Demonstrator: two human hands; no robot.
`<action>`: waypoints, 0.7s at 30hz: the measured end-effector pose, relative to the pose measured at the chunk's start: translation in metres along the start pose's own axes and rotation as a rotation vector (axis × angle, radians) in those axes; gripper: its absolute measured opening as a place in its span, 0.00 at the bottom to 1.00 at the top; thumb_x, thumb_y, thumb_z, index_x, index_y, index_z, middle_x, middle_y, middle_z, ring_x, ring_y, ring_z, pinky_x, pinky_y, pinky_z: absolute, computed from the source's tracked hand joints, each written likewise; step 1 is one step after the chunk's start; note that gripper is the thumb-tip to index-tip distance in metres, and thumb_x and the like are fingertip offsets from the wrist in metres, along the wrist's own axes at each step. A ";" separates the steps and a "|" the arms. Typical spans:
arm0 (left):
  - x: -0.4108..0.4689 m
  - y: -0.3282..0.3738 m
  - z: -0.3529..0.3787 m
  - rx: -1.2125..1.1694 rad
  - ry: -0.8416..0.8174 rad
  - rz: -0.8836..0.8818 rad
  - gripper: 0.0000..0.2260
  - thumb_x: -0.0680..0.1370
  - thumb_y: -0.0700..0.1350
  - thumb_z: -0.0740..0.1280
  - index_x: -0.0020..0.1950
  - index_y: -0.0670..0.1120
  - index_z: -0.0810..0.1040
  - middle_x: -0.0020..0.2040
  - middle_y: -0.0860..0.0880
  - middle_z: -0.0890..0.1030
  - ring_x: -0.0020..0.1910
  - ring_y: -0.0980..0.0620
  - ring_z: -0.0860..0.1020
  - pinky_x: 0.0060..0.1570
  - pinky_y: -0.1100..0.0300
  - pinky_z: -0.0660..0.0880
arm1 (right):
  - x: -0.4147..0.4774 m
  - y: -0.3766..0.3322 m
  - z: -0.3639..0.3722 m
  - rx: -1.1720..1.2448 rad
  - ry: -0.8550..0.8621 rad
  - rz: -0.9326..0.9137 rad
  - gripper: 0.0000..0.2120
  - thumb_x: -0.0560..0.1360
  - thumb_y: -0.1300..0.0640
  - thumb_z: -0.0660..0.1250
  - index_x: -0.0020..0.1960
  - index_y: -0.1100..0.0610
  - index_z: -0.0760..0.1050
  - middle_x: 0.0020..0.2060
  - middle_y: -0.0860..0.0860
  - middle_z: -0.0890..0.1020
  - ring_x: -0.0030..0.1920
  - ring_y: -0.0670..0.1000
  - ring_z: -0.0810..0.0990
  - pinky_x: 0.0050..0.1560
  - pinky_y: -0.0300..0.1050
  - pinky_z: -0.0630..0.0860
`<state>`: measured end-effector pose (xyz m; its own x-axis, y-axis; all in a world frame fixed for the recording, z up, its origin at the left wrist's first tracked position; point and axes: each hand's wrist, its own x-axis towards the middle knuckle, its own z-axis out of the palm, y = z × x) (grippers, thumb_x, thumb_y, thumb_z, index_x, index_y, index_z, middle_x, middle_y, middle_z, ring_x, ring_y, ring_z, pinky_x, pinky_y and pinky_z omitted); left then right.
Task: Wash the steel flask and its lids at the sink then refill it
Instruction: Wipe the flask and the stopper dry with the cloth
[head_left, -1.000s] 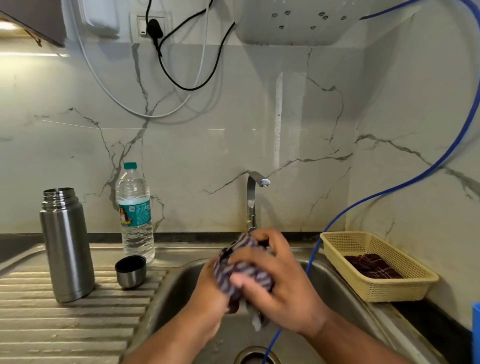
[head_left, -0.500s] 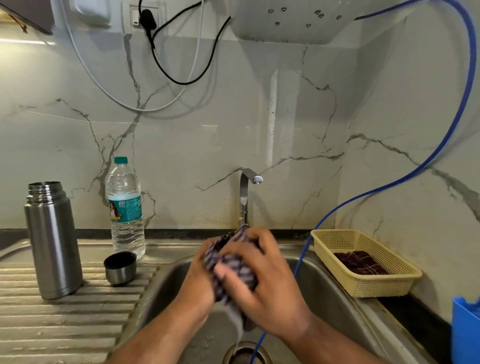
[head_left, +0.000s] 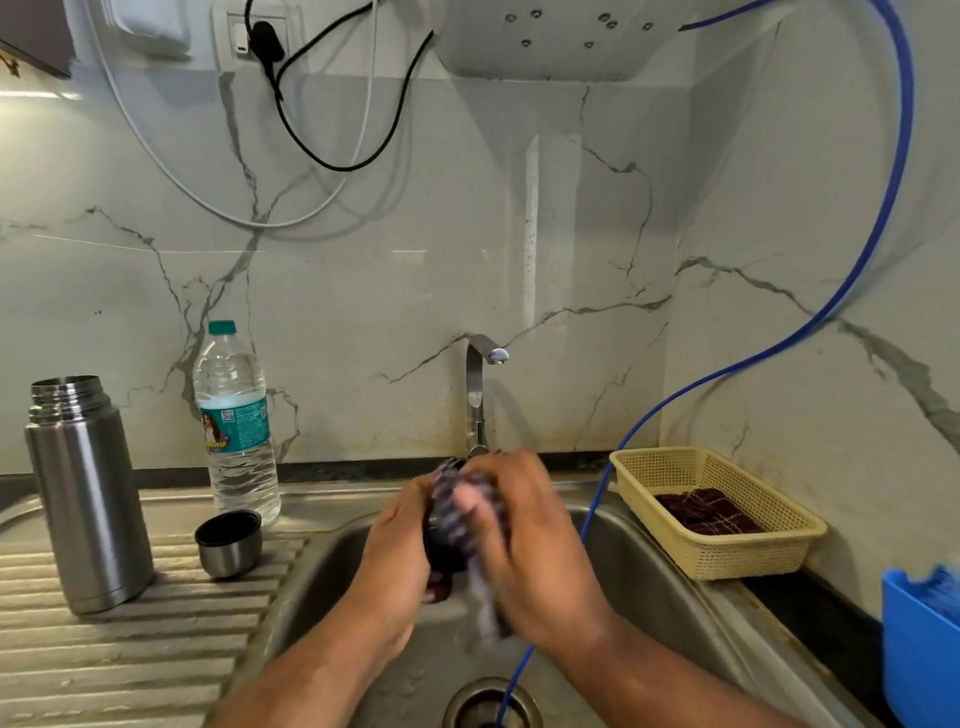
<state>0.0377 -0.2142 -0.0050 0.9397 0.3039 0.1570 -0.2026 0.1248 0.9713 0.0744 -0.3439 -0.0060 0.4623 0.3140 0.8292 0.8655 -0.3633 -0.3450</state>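
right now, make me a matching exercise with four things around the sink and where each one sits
1 steel flask
2 cup lid
3 water bottle
4 dark cloth

a in the yellow basket
b open side up, just right of the flask
c far left, upright, uncapped
d capped, standing behind the cup lid

Pairs: 1-c, 2-b, 3-d, 4-a

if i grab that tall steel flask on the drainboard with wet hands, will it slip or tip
The tall steel flask looks smooth and brushed, so a wet grip would probably slide. It stands upright and narrow on the ribbed drainboard, so a sideways push may tip it.
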 end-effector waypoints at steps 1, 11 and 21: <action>0.001 -0.003 -0.002 -0.006 -0.017 -0.020 0.17 0.87 0.45 0.54 0.47 0.45 0.81 0.35 0.47 0.85 0.33 0.53 0.82 0.32 0.60 0.76 | -0.005 -0.010 0.000 -0.071 -0.038 -0.114 0.14 0.84 0.39 0.56 0.64 0.44 0.70 0.57 0.45 0.73 0.53 0.42 0.77 0.46 0.39 0.78; 0.006 -0.015 -0.007 -0.032 0.030 -0.040 0.14 0.85 0.37 0.56 0.48 0.47 0.80 0.46 0.38 0.85 0.32 0.54 0.82 0.34 0.57 0.76 | -0.008 -0.019 -0.003 -0.233 -0.109 -0.359 0.16 0.84 0.39 0.55 0.62 0.46 0.74 0.55 0.49 0.75 0.51 0.48 0.76 0.37 0.43 0.77; 0.003 -0.001 0.006 -0.098 -0.055 0.012 0.13 0.87 0.46 0.54 0.62 0.48 0.77 0.31 0.45 0.77 0.23 0.54 0.67 0.23 0.62 0.61 | 0.003 0.038 -0.011 0.028 -0.273 0.328 0.10 0.83 0.44 0.60 0.60 0.45 0.75 0.52 0.42 0.81 0.53 0.41 0.80 0.57 0.50 0.80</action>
<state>0.0423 -0.2190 -0.0048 0.9500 0.2543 0.1811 -0.2380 0.2143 0.9473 0.1061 -0.3666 -0.0120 0.7448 0.4076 0.5283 0.6673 -0.4595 -0.5862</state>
